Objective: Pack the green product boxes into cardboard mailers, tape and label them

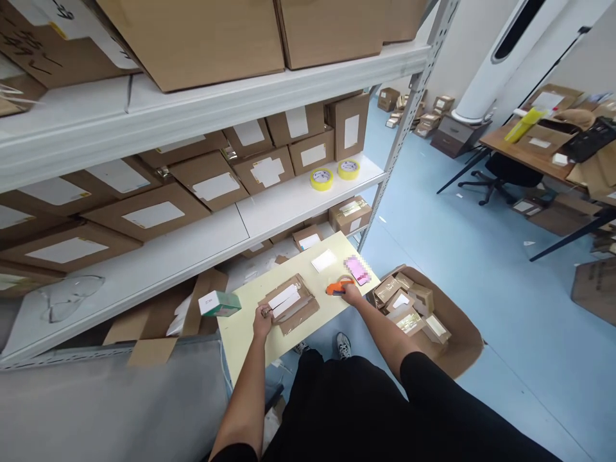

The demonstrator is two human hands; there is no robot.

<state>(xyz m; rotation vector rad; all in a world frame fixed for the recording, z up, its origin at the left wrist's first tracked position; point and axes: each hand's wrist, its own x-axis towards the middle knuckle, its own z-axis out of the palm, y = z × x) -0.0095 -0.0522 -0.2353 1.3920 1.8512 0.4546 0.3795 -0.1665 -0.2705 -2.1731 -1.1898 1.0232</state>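
Note:
A flat brown cardboard package [302,307] with white label strips lies on the pale yellow table board [250,346]. My left hand [262,323] is at its left edge, fingers closed around a small dark thing that I cannot make out. A thin dark line crosses the label from those fingers. At the board's right side, my right hand [352,294] grips an orange tape dispenser [337,287]. Just behind it lies a phone with a pink, blurred screen [357,270]. A white stack of paper [323,260] lies farther back, and a green and white box [220,303] stands at the left edge.
A carton of small taped boxes [462,333] stands on the floor at right. Ahead, a metal shelf [289,200] carries brown boxes and two yellow tape rolls [321,179]. An open carton [163,308] sits at left. A cluttered desk [510,144] is farther right.

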